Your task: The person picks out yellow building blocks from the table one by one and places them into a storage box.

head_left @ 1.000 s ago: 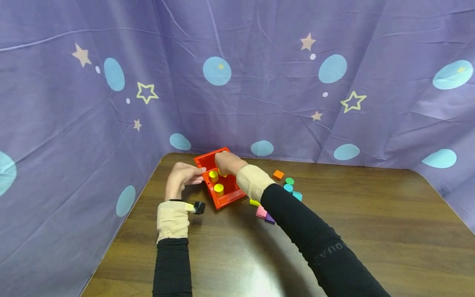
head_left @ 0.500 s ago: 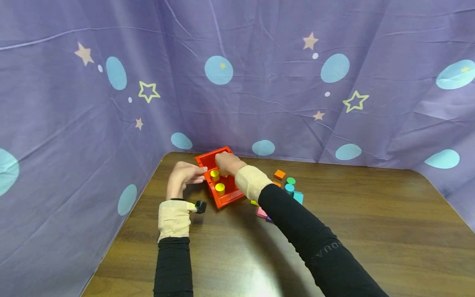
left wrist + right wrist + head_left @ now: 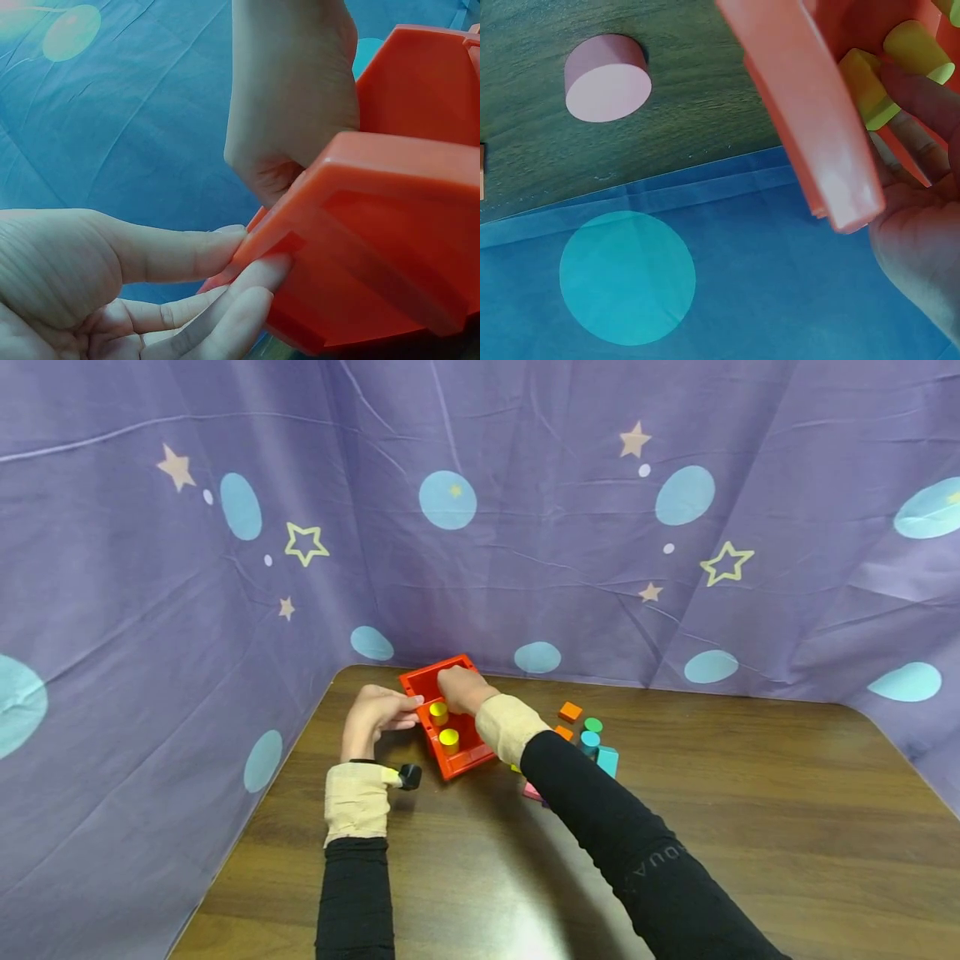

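Observation:
My left hand (image 3: 375, 714) pinches the left edge of a red plastic box (image 3: 465, 767), thumb on one side of the wall and fingers against the other. The box stands tilted at the far left of the table. Two yellow cylinders (image 3: 449, 742) show inside it in the head view. My right hand (image 3: 465, 691) reaches down into the box with curled fingers. In the right wrist view its fingers grip a yellow block (image 3: 868, 88), beside a yellow cylinder (image 3: 919, 51). From above, the right hand covers that block.
Right of the box lie loose orange blocks (image 3: 570, 712), a green disc (image 3: 593, 725), a blue cylinder (image 3: 590, 742) and a light blue block (image 3: 607, 761). My right forearm partly covers a pink block (image 3: 532, 791). A purple curtain (image 3: 525, 568) borders the wooden table (image 3: 720, 827).
The view has shifted slightly, so everything sits a little further right. Both hands keep their places at the box; the right forearm now covers more of the pink and purple blocks.

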Tool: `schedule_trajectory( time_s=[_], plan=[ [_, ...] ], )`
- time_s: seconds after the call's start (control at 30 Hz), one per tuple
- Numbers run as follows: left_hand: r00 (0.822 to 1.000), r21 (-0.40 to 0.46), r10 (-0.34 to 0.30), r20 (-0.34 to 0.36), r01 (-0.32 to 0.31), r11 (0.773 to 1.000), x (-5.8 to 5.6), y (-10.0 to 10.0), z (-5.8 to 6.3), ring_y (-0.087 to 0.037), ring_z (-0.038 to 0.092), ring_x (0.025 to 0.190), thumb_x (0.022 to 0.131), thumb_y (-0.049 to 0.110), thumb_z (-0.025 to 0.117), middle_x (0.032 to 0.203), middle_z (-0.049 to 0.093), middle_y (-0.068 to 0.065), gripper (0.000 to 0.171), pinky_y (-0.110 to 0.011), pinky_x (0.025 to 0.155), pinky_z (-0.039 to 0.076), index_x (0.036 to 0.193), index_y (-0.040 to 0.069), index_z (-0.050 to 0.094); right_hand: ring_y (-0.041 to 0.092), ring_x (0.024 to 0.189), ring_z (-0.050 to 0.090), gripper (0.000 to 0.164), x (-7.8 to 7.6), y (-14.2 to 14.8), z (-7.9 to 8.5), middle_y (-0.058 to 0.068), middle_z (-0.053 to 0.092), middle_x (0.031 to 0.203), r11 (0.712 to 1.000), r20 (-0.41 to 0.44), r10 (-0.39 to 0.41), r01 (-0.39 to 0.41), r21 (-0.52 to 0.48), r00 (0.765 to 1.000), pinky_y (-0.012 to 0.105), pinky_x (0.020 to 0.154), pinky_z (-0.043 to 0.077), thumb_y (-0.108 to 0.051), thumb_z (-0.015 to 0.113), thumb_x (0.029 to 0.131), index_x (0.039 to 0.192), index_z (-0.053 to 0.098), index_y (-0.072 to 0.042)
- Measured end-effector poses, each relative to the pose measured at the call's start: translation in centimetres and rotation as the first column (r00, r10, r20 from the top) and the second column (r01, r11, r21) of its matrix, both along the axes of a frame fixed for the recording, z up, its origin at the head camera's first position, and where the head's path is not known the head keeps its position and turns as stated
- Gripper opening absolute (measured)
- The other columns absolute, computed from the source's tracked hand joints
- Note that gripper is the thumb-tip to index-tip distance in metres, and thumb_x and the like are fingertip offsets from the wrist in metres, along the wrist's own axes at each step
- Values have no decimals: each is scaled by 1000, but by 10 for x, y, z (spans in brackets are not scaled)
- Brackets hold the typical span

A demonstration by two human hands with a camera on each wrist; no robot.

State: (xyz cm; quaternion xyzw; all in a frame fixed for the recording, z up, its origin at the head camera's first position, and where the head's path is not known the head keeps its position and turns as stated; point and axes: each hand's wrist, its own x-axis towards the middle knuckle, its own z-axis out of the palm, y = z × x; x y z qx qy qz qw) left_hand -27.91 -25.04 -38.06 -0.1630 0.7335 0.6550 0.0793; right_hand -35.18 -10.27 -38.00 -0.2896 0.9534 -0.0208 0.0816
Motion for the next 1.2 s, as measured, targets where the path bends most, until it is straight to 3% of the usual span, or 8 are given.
schedule_trajectory(
  time_s=[0.47, 0.67, 0.9, 1.07, 1.2],
  plan=[
    [1000, -1, 3, 17, -3, 1000, -2, 0, -1, -4, 66, 54, 94, 2, 70, 67, 67, -1, 23, -18, 59, 63, 111, -10, 63, 18, 87, 56, 10, 0, 0, -3, 7, 73, 109, 1000, 12, -1, 1, 4, 1000, 32, 84, 58, -6, 62, 97, 101, 70, -8],
    [1000, -1, -1, 18, 1, 1000, -1, -1, 0, -4, 66, 54, 95, 2, 70, 69, 68, -1, 18, -18, 59, 63, 107, -8, 63, 19, 89, 55, 11, 0, 0, 1, 7, 72, 109, 1000, 0, 13, -13, 5, 1000, 31, 81, 56, -3, 62, 95, 101, 71, -8],
    [1000, -7, -4, 17, 4, 1000, -1, 1, 1, -4, 66, 53, 95, 3, 70, 68, 68, -1, 26, -19, 61, 64, 114, -12, 62, 19, 86, 52, 13, 3, 3, 16, 6, 68, 101, 999, -1, 33, -33, 17, 999, 28, 69, 56, 5, 68, 85, 92, 71, -6],
    [1000, 1, -3, 25, 3, 1000, -1, 1, 1, -4, 66, 53, 95, 2, 69, 67, 69, 0, 29, -18, 60, 64, 118, -14, 62, 18, 84, 57, 10, 5, 7, 32, 5, 70, 98, 997, -20, 66, -65, 33, 998, 31, 78, 61, 0, 65, 92, 96, 70, -7],
    [1000, 1, 2, 29, -2, 1000, -1, 1, 0, -4, 66, 53, 95, 3, 69, 64, 68, 1, 21, -18, 60, 64, 110, -10, 64, 17, 78, 54, 13, 5, 11, 47, 2, 64, 87, 995, -25, 91, -90, 39, 996, 29, 71, 56, 1, 60, 95, 91, 68, -9]
  ],
)
